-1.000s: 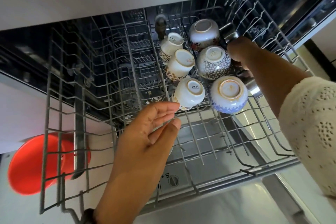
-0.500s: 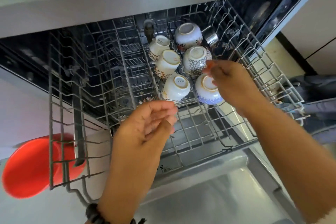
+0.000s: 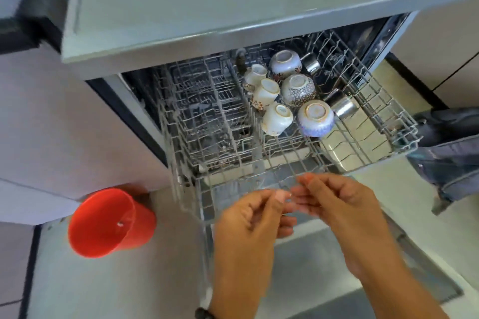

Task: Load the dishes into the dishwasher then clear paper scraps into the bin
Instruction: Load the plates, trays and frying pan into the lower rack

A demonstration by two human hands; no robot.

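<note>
Upper rack (image 3: 388, 122) pulled out of the dishwasher (image 3: 233, 41), wire grid mostly bare on its left half. Six pieces parked upside down in the rack's middle strip: three cups (image 3: 276, 119) in a row on the left, three bowls (image 3: 315, 118) right beside them on the right, neighbours touching or nearly so. Nearest bowl blue-and-white, middle one (image 3: 298, 89) with a dark dotted pattern, far one (image 3: 285, 63) floral near the back of the rack. Two steel tumblers (image 3: 343, 107) lying tilted just right of the bowls (the farther one (image 3: 311, 65) half hidden by wires). Dark knob-like thing (image 3: 241, 59) at the back of the rack, behind the cups, too blurry to name.

Dishwasher door (image 3: 324, 254) folded down flat below the rack. Red bin (image 3: 108, 223) on the floor, left of the rack and well apart from it, open mouth up, a tiny pale speck inside (can't tell what). Grey cloth bag or garment (image 3: 445, 158) on the floor just right of the rack.

Both hands hanging low over the door, just in front of the rack's front edge, not touching the wires as far as visible. Left hand (image 3: 254, 217) with fingers loosely curled, gripping nothing, dark bracelet (image 3: 204, 314) at the wrist. Right hand (image 3: 339, 202) likewise relaxed and slack, fingertips pointing toward the left hand, almost meeting it. Lots of motion blur on the fingers, so finer detail unclear.
</note>
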